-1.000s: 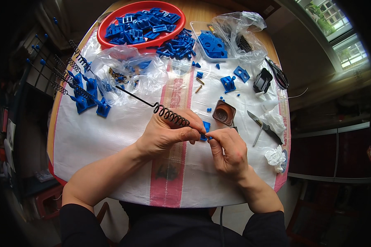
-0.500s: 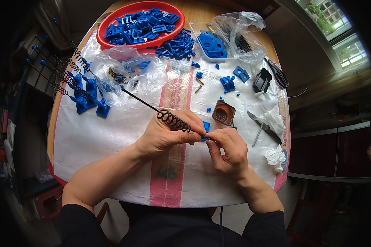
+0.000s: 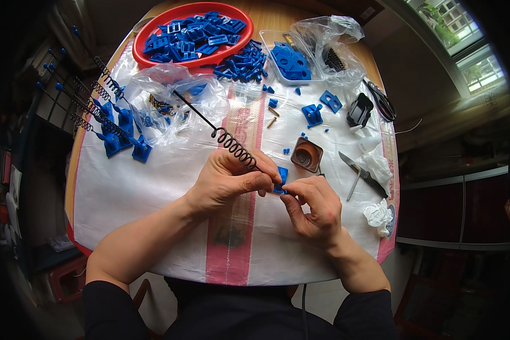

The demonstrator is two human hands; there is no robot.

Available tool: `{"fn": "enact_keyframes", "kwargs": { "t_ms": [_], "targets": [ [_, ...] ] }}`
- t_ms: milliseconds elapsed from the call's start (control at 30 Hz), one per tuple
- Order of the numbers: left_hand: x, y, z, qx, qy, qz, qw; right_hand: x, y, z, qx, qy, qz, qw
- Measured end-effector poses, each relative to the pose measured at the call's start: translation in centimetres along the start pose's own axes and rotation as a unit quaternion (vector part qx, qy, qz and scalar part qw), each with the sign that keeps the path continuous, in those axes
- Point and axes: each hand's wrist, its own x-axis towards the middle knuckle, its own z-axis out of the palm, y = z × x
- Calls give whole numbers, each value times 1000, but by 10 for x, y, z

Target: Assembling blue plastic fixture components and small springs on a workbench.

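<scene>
My left hand [image 3: 225, 180] is closed round the lower end of a thin black rod with a black coil spring [image 3: 234, 147] on it. The rod's bare end points up and to the far left. Close beside it, my right hand [image 3: 314, 208] pinches at the rod's near end, where a bit of blue shows. What those fingertips hold is mostly hidden. Just behind the fingertips a blue plastic piece [image 3: 282, 172] is partly covered by both hands; whether it is held or lies on the sheet I cannot tell. An open brown container [image 3: 307, 154] stands just beyond my right hand.
A red basin [image 3: 137, 51] of blue plastic parts stands far left, beside a blue heap [image 3: 241, 61] and a clear tub [image 3: 267, 37]. Blue assemblies with springs [image 3: 117, 139] stand at left. A knife [image 3: 371, 182], scissors [image 3: 384, 105] and crumpled tissue [image 3: 378, 217] lie at right.
The rod and spring have tilted to point more steeply away from me, their far end shifting right. My right hand has barely moved.
</scene>
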Motion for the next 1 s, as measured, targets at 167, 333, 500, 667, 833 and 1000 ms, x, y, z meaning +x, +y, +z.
{"fn": "enact_keyframes", "kwargs": {
  "t_ms": [167, 333, 500, 667, 833, 1000],
  "targets": [
    [-1, -5, -3, -4, 52, -12, 999, 0, -1, 1, 9, 4, -4, 1000],
    [1, -4, -1, -19, 81, -41, 996, 0, -1, -2, 6, -3, -16, 1000],
    [1, -5, -2, 9, 76, -43, 996, 1, -1, -3, -12, -17, -41, 999],
    [1, -5, -3, -1, 74, -59, 996, 0, -1, -1, -14, -15, -49, 999],
    [1, -6, -2, -14, 70, -46, 996, 0, -3, -2, -8, -8, -31, 999],
    [0, -7, -1, -17, 60, -17, 998, 1, -3, -1, -9, 9, -12, 1000]
  ]
}}
